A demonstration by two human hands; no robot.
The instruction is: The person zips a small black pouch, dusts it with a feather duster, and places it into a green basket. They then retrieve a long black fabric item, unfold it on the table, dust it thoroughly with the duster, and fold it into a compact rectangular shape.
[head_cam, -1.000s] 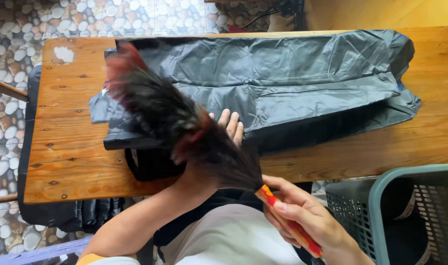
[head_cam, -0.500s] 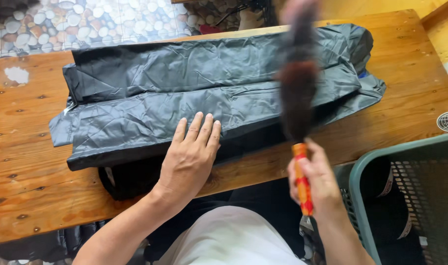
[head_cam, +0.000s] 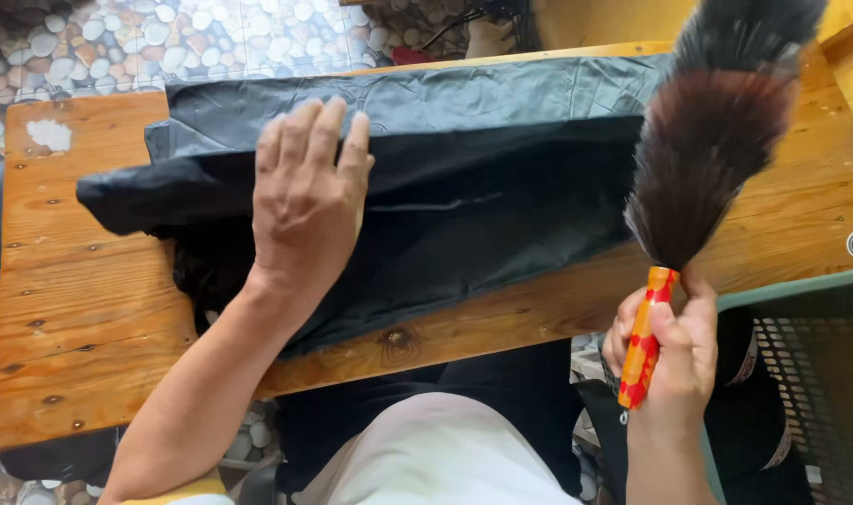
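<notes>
Feather duster point(head_cam: 707, 140): orange-red handle gripped in right hand point(head_cam: 665, 351), held upright at the table's near right edge, plume over the wooden table point(head_cam: 80, 309). Left hand point(head_cam: 305, 201) open, flat on black plastic sheet point(head_cam: 483, 178). Green basket point(head_cam: 810, 374) right.

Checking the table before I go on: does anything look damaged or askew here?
A whitish worn patch mars the wooden table at its far left corner. The black garment under the left hand lies crumpled, spilling over the near edge. The feather duster looks intact.

Wooden table point(head_cam: 90, 309), pebble-patterned floor point(head_cam: 118, 42), green mesh basket point(head_cam: 810, 374)
</notes>
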